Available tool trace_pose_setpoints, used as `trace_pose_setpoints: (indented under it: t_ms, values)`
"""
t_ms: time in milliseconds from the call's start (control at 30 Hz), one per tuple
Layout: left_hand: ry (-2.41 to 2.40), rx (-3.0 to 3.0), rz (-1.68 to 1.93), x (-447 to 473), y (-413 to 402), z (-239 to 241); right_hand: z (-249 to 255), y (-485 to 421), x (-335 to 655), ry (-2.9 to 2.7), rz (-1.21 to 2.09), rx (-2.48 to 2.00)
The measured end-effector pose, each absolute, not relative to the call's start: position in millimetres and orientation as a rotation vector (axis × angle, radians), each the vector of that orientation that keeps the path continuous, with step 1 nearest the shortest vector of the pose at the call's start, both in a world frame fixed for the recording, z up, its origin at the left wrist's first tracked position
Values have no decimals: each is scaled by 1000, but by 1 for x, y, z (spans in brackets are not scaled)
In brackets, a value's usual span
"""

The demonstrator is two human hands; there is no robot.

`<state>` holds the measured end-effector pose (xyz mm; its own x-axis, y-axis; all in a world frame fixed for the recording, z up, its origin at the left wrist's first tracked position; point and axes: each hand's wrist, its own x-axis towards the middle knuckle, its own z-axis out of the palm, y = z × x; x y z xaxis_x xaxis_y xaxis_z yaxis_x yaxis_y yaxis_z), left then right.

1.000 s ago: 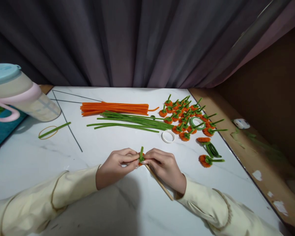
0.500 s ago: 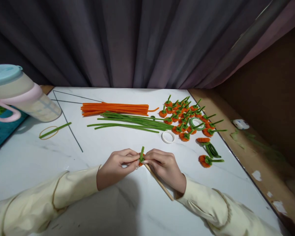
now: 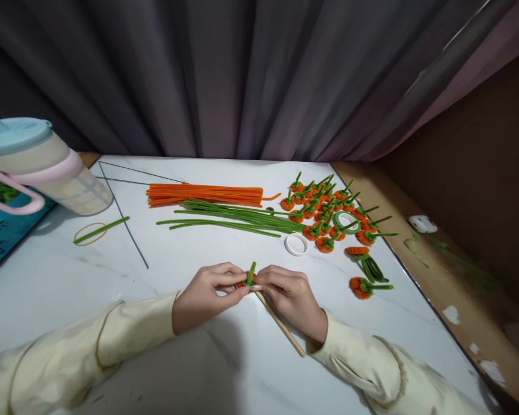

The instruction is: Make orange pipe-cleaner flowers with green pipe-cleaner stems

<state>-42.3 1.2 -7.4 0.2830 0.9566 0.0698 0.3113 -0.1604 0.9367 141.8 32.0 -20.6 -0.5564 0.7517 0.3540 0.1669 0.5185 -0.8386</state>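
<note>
Fuzzy orange pumpkin (image 3: 251,278), its green stem pointing up with a slight lean to the right, is pinched between our two hands at the near middle of the white table (image 3: 372,328). We grip its left side with the thumb and fingers of our left hand (image 3: 208,295), and its right side with those of our right hand (image 3: 290,295); much of it is covered by our fingertips, and we cannot tell whether it touches the tabletop. A wooden stick (image 3: 281,324) slants toward us from just below the right fingertips, beside that palm. Beyond our hands we have a bundle of orange fuzzy sticks (image 3: 205,195), with green fuzzy sticks (image 3: 242,218) spread on its near side. To the right is a cluster of similar pumpkins (image 3: 324,244), with a green roll of tape (image 3: 336,222) among them and a white ring (image 3: 297,253) just beside. Nearer to us lie a separate pumpkin (image 3: 358,287) and a folded green coil (image 3: 374,270). On our left, a thin dark wire (image 3: 125,218) lies bent near a tilted-looking cup (image 3: 86,187).
</note>
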Motion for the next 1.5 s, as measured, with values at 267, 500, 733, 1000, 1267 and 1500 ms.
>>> trace_pose_setpoints:
  t_ms: [267, 500, 733, 1000, 1267, 1500]
  values:
    - [1149, 1714, 931, -44, 1, -12, -20, 32, 144, -2055, 984, -723]
    - [1162, 1669, 945, -42, 2, -11, -20, 32, 142, -2052, 965, -778]
    - [1182, 1500, 899, -45, 3, -12, -16, 37, 144, -2067, 1035, -741]
    - [1165, 1520, 893, -43, 2, -8, -16, 36, 143, -2087, 935, -719]
    - [1168, 1711, 998, -40, -1, -11, -20, 36, 149, -2368, 347, -583]
    - [1117, 1779, 1026, -40, -1, -6, -8, 43, 156, -2522, -313, -188]
